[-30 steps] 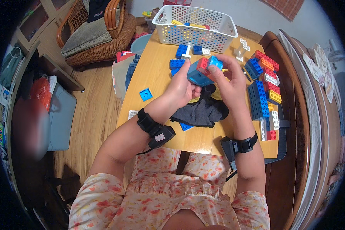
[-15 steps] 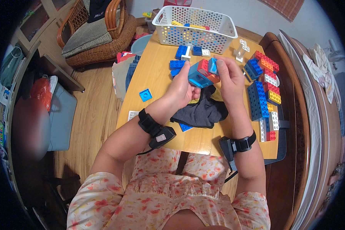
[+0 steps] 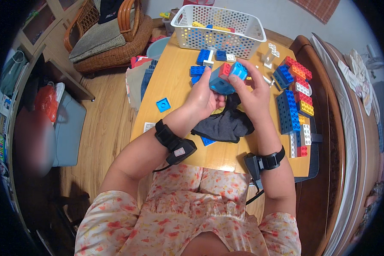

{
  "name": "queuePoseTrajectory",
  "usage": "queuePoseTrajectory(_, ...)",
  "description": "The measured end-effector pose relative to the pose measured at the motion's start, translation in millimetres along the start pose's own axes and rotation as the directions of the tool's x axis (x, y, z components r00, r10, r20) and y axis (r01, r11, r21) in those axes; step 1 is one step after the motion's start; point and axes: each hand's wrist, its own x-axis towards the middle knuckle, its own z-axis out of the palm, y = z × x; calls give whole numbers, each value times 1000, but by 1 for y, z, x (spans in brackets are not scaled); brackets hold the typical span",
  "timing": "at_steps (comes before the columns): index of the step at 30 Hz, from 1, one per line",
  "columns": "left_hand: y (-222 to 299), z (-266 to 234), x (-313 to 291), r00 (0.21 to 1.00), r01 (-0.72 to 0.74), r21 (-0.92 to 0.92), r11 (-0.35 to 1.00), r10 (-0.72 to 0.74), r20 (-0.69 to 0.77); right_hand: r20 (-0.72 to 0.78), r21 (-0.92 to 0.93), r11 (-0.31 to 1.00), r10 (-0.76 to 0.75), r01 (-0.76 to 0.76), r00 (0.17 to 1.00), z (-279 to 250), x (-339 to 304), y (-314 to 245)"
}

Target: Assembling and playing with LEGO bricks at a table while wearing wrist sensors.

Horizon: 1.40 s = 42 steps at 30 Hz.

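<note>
Above the table my left hand [image 3: 200, 96] is wrapped round a block assembly [image 3: 221, 79] of blue and red toy bricks, thumb on its near left side. My right hand [image 3: 254, 91] pinches a light-blue toy brick [image 3: 239, 71] against the assembly's right side, thumb in front and fingers behind. Whether that brick is fully pressed on cannot be told. Beneath both hands lies a dark grey cloth [image 3: 224, 125], partly covering a blue brick [image 3: 207, 141]. A square blue plate brick [image 3: 163, 104] rests alone to the left.
A white perforated basket [image 3: 219, 42] with bricks inside stands at the table's far edge. Several blue bricks [image 3: 197, 71] sit before it. Along the right edge runs a cluster of coloured bricks [image 3: 288, 113]. A wicker chair [image 3: 111, 40] stands beyond the table's left side.
My right hand has shifted its grip on the light-blue brick, its thumb now lower and in front. The brick has turned, showing its studs. My left hand keeps holding the assembly.
</note>
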Motion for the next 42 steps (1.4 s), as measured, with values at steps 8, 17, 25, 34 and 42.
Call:
queuePoseTrajectory(8, 0, 1, -1, 1000, 3, -46, 999, -4, -19, -10, 40, 999, 30, -29, 1000, 0, 0, 5)
queuePoseTrajectory(17, 1, -6, 4, 1000, 23, -21, 1000, -23, 6, 76, 196, 973, 107, -120, 991, 0, 3, 7)
queuePoseTrajectory(25, 3, 0, 1, 1000, 25, -5, 1000, -25, 12, 65, 88, 993, 76, -81, 995, -3, 2, 2)
queuePoseTrajectory(34, 1, -3, 4, 998, 0, -31, 1000, 2, 58, -142, 283, 959, 63, -20, 988, -7, 7, -3)
queuePoseTrajectory(42, 2, -1, 2, 1000, 3, -17, 1000, -3, -16, -67, 331, 943, 70, -44, 995, -11, 5, -3)
